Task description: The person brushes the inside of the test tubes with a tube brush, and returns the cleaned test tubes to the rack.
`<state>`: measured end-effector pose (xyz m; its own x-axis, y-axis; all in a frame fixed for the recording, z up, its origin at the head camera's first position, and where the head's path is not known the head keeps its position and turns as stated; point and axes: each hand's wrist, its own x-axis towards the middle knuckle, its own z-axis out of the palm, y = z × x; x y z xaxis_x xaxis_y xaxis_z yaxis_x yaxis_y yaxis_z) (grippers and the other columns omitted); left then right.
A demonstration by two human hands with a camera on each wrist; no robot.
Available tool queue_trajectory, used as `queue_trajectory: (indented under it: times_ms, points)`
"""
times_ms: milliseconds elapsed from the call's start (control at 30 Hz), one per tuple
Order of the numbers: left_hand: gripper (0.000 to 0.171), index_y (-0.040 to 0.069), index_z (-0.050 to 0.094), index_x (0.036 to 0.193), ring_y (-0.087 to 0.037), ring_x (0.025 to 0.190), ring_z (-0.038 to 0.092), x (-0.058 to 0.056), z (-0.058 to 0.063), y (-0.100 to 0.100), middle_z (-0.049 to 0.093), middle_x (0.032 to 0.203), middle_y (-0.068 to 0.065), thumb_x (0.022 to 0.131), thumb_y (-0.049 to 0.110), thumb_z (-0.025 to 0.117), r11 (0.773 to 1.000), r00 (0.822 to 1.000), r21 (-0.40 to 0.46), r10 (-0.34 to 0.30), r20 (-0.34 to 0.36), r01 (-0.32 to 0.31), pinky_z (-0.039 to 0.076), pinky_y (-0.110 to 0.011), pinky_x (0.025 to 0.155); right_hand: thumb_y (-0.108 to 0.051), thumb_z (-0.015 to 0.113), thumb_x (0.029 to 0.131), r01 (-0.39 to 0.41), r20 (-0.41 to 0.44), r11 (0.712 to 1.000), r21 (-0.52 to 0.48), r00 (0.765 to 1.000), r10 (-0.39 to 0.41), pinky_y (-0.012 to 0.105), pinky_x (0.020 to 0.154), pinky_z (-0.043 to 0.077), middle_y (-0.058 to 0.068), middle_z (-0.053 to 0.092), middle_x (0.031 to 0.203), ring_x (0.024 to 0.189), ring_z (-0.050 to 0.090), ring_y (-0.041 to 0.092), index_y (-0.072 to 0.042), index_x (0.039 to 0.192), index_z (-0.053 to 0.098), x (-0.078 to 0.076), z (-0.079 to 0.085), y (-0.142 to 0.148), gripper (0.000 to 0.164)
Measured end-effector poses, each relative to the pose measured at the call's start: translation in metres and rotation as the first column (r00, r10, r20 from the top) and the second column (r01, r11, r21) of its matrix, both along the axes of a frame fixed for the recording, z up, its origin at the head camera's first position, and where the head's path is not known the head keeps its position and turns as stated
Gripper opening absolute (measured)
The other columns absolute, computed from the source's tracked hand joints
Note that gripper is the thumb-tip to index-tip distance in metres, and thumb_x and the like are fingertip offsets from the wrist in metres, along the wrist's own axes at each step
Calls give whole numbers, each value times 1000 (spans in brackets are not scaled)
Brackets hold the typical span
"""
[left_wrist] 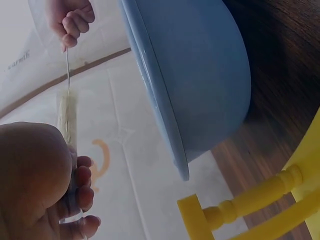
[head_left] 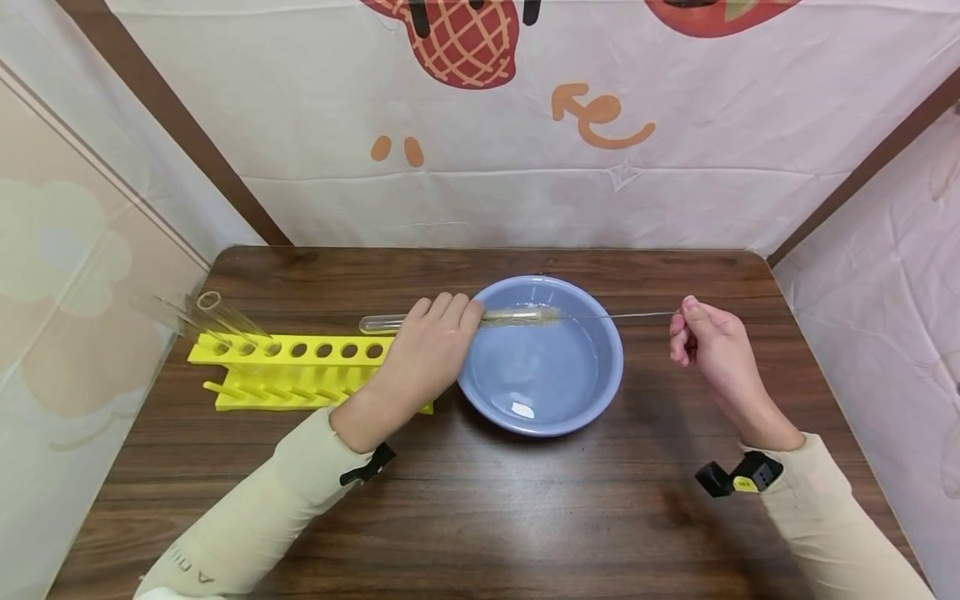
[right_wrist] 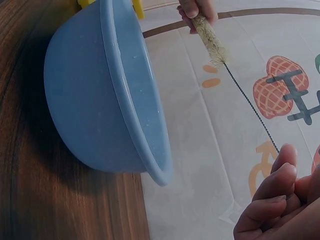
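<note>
bristly brush [head_left: 543, 316] was mostly inside the glass test tube [head_left: 384, 324], kinda level over the blue basin [head_left: 616, 362]; left hand [head_left: 435, 346] had its fingers wrapped round the tube; right hand [head_left: 712, 337] pinched the wire handle [head_left: 637, 315], other fingers curled in; yellow rack [head_left: 300, 362] sat left on the table [head_left: 525, 517]

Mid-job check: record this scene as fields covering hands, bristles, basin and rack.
Left hand: grips test tube
Right hand: pinches test-tube brush by its wire handle
Bristles: in the tube's open end
Blue basin: on table, beneath that end
Yellow test-tube rack: left of basin, clear tubes in its left-end holes
</note>
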<state>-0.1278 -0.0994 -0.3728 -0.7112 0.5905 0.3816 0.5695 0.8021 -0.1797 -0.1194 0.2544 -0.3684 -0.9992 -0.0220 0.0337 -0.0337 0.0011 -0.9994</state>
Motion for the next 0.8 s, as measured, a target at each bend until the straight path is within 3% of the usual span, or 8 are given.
queue_trajectory:
  times_ms: [233,333,567,733,800]
  points:
    - [21,1,57,113,-28,88,54,0,-1,3,57,95,-12,106,8,39,1000,1000,-9,-3,-13,3,43,-37,72,-30,44,110,-25,17,999,22,1000,25,21,48,40,-1,56,56,50,50,8,-7,76,58,-3,-3,-11,44]
    - [19,2,58,114,-28,89,55,1,0,5,59,98,-12,105,8,42,1000,1000,-10,-16,-17,16,43,-36,72,-29,43,111,-36,25,998,45,999,35,21,48,40,-2,55,56,49,49,8,-5,76,57,-3,-2,-18,44]
    - [18,3,60,118,-25,91,56,5,-2,25,61,101,-10,103,9,52,996,997,-43,-78,3,78,43,-34,71,-27,38,112,-171,101,975,144,982,157,25,52,42,-1,56,58,53,50,11,3,83,54,-2,-5,-47,45]
    - [17,5,60,116,-24,90,57,6,-3,32,60,98,-9,103,10,51,996,997,-46,-82,-3,82,43,-33,71,-30,38,112,-222,145,958,184,970,197,26,53,42,1,56,59,55,50,13,12,90,51,0,-6,-56,50]
    - [17,5,60,116,-24,90,57,5,-3,32,60,98,-9,102,10,51,996,997,-46,-74,-16,73,42,-33,70,-31,37,112,-238,174,955,177,963,208,25,52,42,1,56,59,55,50,13,11,88,51,-1,-5,-56,50]
